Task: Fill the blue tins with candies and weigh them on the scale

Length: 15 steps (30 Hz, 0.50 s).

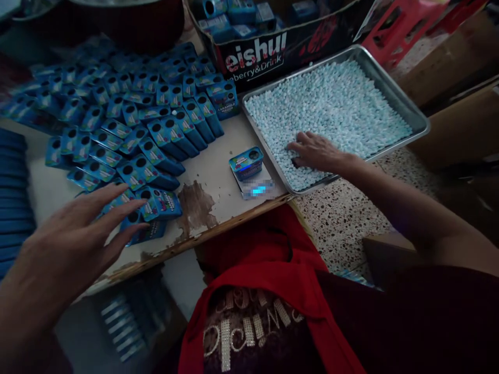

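Observation:
My right hand (314, 150) reaches into the light-blue candies (335, 98) in a metal tray (419, 124); its fingers are bent and their tips sit among the candies, so what they hold, if anything, is hidden. Fingers apart, my left hand (89, 223) hovers over the near edge of many small blue boxes (136, 171) with round dark holes, and holds nothing. Between the boxes and the tray, one blue box (246, 162) rests on a small scale (255, 187) with a lit blue display.
A black printed carton (253, 62) with blue boxes inside stands behind the tray. Stacked blue packs (13, 197) are at the far left. A red plastic stool (399, 26) and brown cardboard (463, 122) are at right. The wooden table edge (218, 228) is chipped.

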{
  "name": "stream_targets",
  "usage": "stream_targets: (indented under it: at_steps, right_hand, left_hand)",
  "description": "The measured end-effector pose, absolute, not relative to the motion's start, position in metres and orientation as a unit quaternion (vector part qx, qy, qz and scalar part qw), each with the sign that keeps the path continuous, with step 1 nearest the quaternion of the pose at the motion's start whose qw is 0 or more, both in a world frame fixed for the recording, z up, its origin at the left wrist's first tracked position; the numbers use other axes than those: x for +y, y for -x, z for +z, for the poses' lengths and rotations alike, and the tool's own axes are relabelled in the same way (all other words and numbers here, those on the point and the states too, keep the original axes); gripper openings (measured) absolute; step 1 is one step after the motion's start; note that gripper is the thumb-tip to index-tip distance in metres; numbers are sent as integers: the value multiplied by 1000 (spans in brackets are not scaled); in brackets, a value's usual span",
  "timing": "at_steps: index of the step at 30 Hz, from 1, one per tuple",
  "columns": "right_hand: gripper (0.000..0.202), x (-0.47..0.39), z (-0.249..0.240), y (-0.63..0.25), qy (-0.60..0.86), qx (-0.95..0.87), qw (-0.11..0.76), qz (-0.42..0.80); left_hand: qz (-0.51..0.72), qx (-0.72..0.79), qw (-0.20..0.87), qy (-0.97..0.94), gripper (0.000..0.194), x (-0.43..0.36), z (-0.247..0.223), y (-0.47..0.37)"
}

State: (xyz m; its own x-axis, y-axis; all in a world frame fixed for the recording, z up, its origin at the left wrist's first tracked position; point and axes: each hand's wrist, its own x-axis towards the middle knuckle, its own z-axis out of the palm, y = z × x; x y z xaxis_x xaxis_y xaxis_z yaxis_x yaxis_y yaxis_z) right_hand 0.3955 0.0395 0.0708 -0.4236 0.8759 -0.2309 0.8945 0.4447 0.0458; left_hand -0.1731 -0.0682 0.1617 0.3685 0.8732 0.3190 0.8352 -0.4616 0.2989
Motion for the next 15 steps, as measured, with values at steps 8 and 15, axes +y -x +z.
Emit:
stream_targets:
  at_steps: [8, 15]
  right_hand:
    - [26, 78, 74, -412, -688, 499, -316, -423]
    - [18, 56, 99, -401, -646, 366, -347, -573]
  left_hand:
    - [144, 360, -13, -922, 53, -42, 146, 153]
    - [143, 357, 3, -923, 42, -51, 123, 143]
